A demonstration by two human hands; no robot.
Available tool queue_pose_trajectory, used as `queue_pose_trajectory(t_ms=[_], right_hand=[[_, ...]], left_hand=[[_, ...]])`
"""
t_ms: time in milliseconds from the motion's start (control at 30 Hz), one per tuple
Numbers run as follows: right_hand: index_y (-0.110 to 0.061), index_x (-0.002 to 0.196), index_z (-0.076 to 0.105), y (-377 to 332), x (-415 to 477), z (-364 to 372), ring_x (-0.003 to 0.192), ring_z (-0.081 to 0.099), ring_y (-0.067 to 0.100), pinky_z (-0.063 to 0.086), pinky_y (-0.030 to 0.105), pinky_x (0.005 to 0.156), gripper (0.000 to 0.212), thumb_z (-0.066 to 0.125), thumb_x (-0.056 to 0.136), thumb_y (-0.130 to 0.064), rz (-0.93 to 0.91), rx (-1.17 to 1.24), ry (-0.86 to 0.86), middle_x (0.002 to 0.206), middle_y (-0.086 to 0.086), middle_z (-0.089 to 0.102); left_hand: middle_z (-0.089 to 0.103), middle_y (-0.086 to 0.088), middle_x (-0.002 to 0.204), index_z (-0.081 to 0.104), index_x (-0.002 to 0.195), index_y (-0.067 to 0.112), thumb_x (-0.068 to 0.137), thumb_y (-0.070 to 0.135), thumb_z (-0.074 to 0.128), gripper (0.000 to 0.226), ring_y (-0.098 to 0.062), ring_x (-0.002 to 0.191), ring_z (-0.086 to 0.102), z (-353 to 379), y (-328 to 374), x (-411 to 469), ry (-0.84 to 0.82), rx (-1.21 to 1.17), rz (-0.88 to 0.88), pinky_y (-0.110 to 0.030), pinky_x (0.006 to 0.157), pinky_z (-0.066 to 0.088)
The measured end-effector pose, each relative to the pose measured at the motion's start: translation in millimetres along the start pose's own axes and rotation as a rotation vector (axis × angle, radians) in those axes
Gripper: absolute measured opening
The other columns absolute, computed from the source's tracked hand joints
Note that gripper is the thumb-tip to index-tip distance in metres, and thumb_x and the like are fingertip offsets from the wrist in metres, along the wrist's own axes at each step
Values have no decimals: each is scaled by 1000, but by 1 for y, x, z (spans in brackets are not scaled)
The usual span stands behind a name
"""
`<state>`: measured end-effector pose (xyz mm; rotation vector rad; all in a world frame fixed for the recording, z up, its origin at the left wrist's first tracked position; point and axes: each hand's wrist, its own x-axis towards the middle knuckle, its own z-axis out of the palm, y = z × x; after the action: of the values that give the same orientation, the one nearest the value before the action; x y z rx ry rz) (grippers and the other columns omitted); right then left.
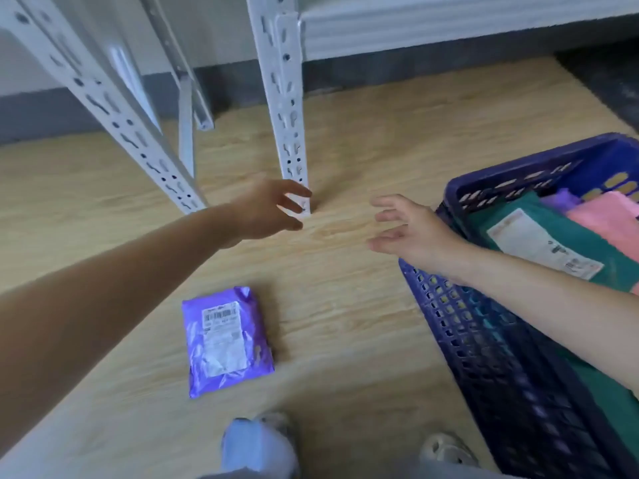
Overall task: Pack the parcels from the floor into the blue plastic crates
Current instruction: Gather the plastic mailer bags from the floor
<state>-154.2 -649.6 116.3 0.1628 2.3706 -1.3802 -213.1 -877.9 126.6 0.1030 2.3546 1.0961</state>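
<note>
Blue mesh plastic is forming the crate, the largest task thing here, and its right and near ends are running out of frame. Inside it a teal parcel and a pink parcel are lying flat, with a purple scrap showing behind them that I cannot identify. The right forearm is covering part of the load, so the free room is staying hidden.

Left of the crate, well apart from it on the wood floor, 1 purple parcel is lying label up. It is looking like a soft, light mailer with a glossy, slippery skin, so pinching a folded edge or scooping beneath it seems safest.

The left hand is hovering farther left of the crate, by a white shelf post, fingers spread and holding nothing. The right hand is hovering just beside the crate's far-left corner, fingers loosely splayed and holding nothing.
</note>
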Motion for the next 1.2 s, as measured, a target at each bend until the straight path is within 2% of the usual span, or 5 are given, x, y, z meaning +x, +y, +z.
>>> queue_pose_trajectory(t_ms=[267, 500, 767, 967, 1200], right_hand=[[-23, 137, 41, 22, 44, 130, 100, 65, 27, 48, 28, 80, 67, 74, 80, -10, 91, -104, -270, 129, 10, 47], [-21, 141, 38, 49, 65, 211, 99, 52, 17, 51, 34, 78, 77, 76, 76, -5, 212, -104, -396, 123, 14, 47], [-31, 144, 30, 62, 80, 249, 108, 51, 20, 53, 41, 84, 83, 65, 81, 9, 395, -31, -475, 134, 13, 41], [-34, 145, 28, 70, 85, 263, 107, 50, 21, 52, 38, 81, 87, 60, 80, 16, 447, 53, -472, 141, 13, 37], [-35, 145, 31, 73, 85, 272, 116, 49, 25, 51, 44, 90, 88, 62, 80, 15, 526, 226, -434, 130, 11, 39]], left_hand=[[61, -16, 111, 59, 118, 22, 79, -8, 68, 50, -25, 88, 59, -9, -156, -51, 66, -188, -323, -42, 88, 50], [57, -12, 113, 52, 131, 22, 79, -1, 70, 59, -23, 85, 56, 9, -247, -75, 149, -206, -523, -31, 75, 46], [47, -18, 131, 32, 144, 21, 77, 0, 72, 81, -29, 117, 51, 25, -294, -70, 167, -289, -699, -39, 95, 46], [55, -13, 113, 31, 143, 18, 77, -4, 70, 80, -25, 96, 54, 31, -309, -58, 132, -438, -770, -35, 73, 48], [64, -10, 109, 43, 133, 16, 82, -1, 66, 59, -23, 94, 60, 35, -319, -51, 69, -619, -784, -37, 82, 48]])
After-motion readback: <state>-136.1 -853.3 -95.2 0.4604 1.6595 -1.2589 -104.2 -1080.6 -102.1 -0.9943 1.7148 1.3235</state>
